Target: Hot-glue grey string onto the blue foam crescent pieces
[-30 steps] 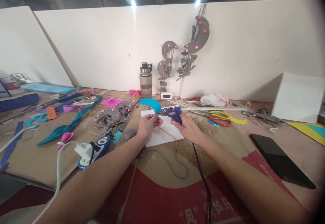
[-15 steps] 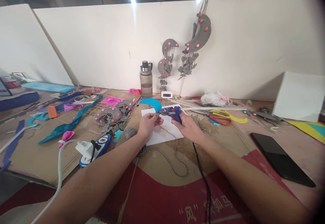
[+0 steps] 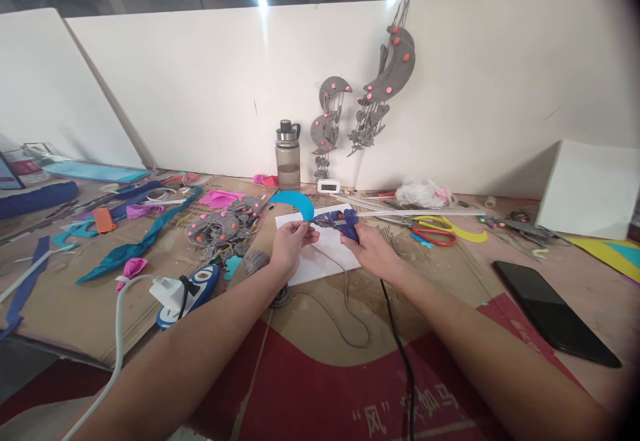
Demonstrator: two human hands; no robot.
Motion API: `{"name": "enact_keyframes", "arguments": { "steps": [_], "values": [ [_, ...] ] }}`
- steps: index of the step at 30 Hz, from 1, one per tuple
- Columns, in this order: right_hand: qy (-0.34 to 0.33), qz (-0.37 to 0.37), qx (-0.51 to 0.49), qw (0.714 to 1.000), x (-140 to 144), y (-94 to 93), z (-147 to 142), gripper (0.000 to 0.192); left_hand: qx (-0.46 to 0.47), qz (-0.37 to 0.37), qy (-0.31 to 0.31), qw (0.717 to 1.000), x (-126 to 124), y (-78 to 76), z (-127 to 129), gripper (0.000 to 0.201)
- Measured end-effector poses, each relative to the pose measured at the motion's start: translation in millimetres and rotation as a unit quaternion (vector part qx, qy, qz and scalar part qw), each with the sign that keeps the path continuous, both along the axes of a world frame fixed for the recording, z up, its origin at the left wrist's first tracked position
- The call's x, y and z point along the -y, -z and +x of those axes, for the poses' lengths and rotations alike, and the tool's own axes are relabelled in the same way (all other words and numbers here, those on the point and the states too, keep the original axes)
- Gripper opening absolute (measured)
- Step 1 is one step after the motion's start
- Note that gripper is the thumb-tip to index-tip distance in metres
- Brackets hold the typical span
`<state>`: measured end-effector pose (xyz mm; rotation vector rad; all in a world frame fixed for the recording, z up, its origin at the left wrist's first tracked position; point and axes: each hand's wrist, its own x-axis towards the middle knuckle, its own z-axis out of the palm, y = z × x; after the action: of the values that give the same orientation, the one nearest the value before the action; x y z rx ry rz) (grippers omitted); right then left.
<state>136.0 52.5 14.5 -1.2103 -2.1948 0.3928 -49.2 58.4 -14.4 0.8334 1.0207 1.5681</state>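
Over the cluttered cardboard-topped table [image 3: 75, 307], my left hand [image 3: 289, 244] pinches the blue foam crescent [image 3: 299, 203] steady — my right hand [image 3: 367, 249] wraps the blue glue gun [image 3: 339, 221], nozzle at its tip.

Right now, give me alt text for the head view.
The right hand grips a blue glue gun, nozzle at a blue paper crescent pinched by the left hand, above a white sheet on a cluttered craft table.
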Motion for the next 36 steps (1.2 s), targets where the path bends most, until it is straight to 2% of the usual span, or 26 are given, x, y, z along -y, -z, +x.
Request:
{"name": "enact_keyframes", "arguments": {
  "steps": [10,24,27,30,32,34,36],
  "values": [
    [-0.005,0.005,-0.002,1.000,-2,0.1,1,0.033,0.019,0.000,0.003,1.000,-1,-0.4,-1,0.011],
    [0.004,0.017,-0.022,1.000,1,0.8,-2,0.026,-0.030,0.002,0.052,0.998,1,2.2,0,0.015],
    [0.003,-0.033,-0.097,0.995,0,3.4,-3,0.024,-0.017,-0.001,0.048,0.999,0,2.0,0,0.017],
    [0.006,-0.124,-0.242,0.962,-4,3.2,-2,0.027,0.014,-0.010,0.016,1.000,-1,1.1,-2,0.016],
    [0.031,-0.159,-0.283,0.945,-9,1.8,3,0.026,0.026,-0.009,0.000,1.000,-2,0.2,-3,0.015],
    [0.086,-0.156,-0.233,0.956,-17,2.1,10,0.020,0.026,0.005,-0.003,1.000,-2,-1.0,-3,0.015],
    [0.139,-0.115,-0.130,0.975,-26,6.2,17,0.016,0.021,0.027,-0.001,0.999,-2,-2.5,-3,0.018]
  ]
}}
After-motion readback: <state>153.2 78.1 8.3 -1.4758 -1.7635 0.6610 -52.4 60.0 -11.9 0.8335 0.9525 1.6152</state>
